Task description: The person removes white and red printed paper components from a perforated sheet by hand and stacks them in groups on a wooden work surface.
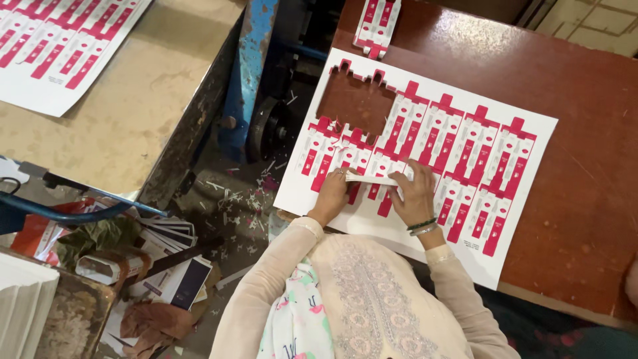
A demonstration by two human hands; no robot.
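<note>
A large white sheet [525,199] printed with rows of pink and red carton blanks lies on the brown table [585,86]. A hole [355,103] near its far left corner shows the table where blanks are gone. My left hand [331,195] and my right hand [415,194], with green bangles at the wrist, both rest on the sheet's near edge. Between them they pinch one carton blank [369,179], its white side up, partly lifted from the sheet. A small pile of separated blanks [377,23] sits at the table's far edge.
Another printed sheet [53,46] lies on a beige worktable [146,106] to the left. A blue machine frame [256,66] stands in the gap between the tables. Paper scraps [236,203] litter the floor, and papers and boxes [159,266] pile up at lower left.
</note>
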